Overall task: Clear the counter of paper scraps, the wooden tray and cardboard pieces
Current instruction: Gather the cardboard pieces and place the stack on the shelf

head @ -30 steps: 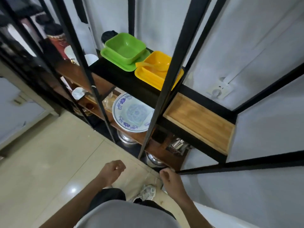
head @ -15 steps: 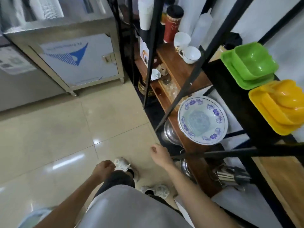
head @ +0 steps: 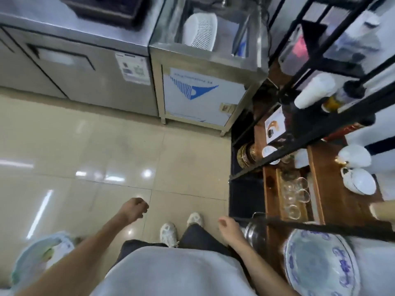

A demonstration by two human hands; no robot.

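None of the task's things is identifiable in this view: no paper scraps, no wooden tray and no cardboard pieces can be picked out. Neither hand carries anything.

The left hand (head: 135, 210) hangs over the tiled floor (head: 89, 150), forearm extended forward from the lower left, fingers curled loosely into a half-closed fist with nothing inside. The right hand (head: 229, 227) hangs lower and nearer the body, just beside the shelf rack (head: 299, 144), thumb raised and fingers curled inward, likewise empty. Both arms are slack at the sides, a posture consistent with walking rather than reaching; the two shoes (head: 181, 227) point forward between them.

The steel counter (head: 70, 33) runs along the top of the view, with a dark object on it that is cut off and blurred. Right of it stands a steel cabinet (head: 203, 97) with a blue logo panel and a white perforated basket (head: 201, 32) in its top basin.

The shelf rack on the right holds a blue-patterned plate (head: 320, 268), clear glasses (head: 296, 195) in a wooden compartment, and white cups (head: 357, 167) on the brown board. At lower left a bin with a pale liner (head: 36, 259) stands on the floor, probably the place for scraps.

Judgement: the hands are free, so the next collection at the counter can begin.
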